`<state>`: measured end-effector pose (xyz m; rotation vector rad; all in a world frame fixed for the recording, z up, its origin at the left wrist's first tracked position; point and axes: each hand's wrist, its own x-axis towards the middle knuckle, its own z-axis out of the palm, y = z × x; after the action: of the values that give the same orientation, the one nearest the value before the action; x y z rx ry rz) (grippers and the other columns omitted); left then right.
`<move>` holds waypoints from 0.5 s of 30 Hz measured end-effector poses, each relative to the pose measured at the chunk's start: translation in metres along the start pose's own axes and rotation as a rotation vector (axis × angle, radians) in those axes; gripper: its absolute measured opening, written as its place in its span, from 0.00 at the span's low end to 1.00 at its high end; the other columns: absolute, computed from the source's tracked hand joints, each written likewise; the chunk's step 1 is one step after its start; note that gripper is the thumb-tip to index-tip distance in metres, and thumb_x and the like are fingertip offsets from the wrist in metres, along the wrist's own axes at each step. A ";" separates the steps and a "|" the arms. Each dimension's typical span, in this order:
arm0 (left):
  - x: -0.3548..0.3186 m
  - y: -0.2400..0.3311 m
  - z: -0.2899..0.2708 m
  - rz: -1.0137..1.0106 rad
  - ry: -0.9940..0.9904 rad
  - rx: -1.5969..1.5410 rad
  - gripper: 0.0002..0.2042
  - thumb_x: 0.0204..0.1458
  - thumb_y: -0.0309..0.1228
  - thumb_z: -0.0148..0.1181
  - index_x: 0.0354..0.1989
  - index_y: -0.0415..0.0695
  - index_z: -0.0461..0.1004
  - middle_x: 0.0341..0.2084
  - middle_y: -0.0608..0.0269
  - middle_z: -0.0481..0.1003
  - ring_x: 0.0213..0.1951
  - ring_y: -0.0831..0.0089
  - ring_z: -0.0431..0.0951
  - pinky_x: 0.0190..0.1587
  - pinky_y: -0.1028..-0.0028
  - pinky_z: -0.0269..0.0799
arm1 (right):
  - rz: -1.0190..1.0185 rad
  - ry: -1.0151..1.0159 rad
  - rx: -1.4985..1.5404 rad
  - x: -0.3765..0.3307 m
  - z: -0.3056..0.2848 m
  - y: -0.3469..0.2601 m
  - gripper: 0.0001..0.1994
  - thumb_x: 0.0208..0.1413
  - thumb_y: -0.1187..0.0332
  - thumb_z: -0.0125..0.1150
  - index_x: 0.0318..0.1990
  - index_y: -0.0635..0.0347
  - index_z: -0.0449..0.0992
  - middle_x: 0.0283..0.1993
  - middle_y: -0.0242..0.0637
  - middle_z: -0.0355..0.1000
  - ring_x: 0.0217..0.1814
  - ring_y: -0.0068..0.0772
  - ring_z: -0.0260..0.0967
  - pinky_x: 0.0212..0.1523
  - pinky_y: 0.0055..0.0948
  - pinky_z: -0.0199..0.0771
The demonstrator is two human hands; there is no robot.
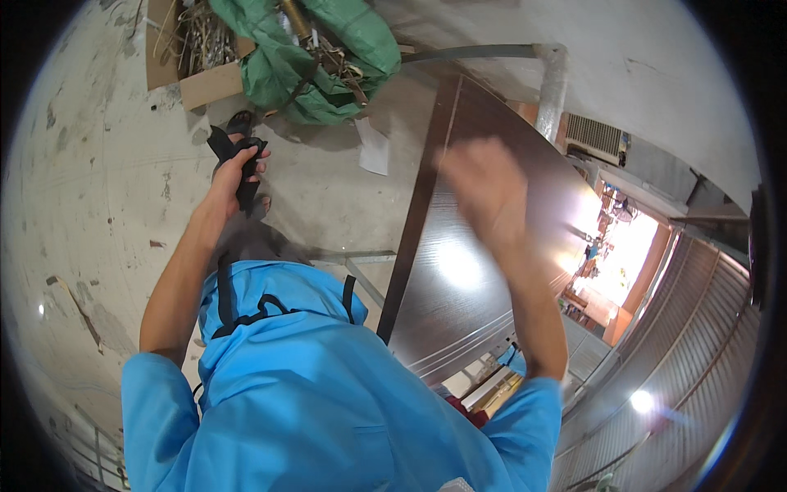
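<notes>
Your left hand [238, 168] is closed around a black strap [234, 160], held out over the concrete floor [98, 164], near the green sack [311, 57]. Your right hand [488, 193] is blurred, fingers spread, holding nothing, over the dark wooden panel [467, 279].
</notes>
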<state>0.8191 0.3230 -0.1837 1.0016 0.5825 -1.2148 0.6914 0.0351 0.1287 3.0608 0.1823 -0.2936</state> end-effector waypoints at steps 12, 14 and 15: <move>-0.053 0.017 0.090 0.120 -0.137 0.514 0.22 0.63 0.51 0.62 0.51 0.44 0.80 0.31 0.70 0.75 0.32 0.81 0.71 0.34 0.74 0.69 | -0.071 0.188 0.328 -0.063 0.021 -0.038 0.19 0.42 0.81 0.68 0.45 0.55 0.85 0.39 0.39 0.80 0.38 0.40 0.78 0.38 0.36 0.78; -0.056 0.017 0.151 0.238 -0.244 0.669 0.27 0.62 0.54 0.62 0.55 0.42 0.78 0.36 0.66 0.76 0.35 0.80 0.73 0.38 0.74 0.68 | 0.132 0.337 0.359 -0.060 0.015 -0.035 0.19 0.43 0.83 0.67 0.43 0.55 0.86 0.37 0.38 0.80 0.37 0.40 0.78 0.38 0.35 0.78; -0.057 0.015 0.183 0.351 -0.298 0.705 0.29 0.61 0.55 0.63 0.56 0.40 0.78 0.38 0.63 0.78 0.36 0.79 0.74 0.40 0.72 0.71 | 0.341 0.397 0.355 -0.055 0.016 -0.025 0.17 0.45 0.85 0.64 0.42 0.59 0.86 0.37 0.42 0.80 0.37 0.41 0.78 0.38 0.36 0.79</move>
<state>0.7929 0.1922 -0.0454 1.3985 -0.2813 -1.2364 0.6316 0.0522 0.1229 3.3793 -0.4182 0.3399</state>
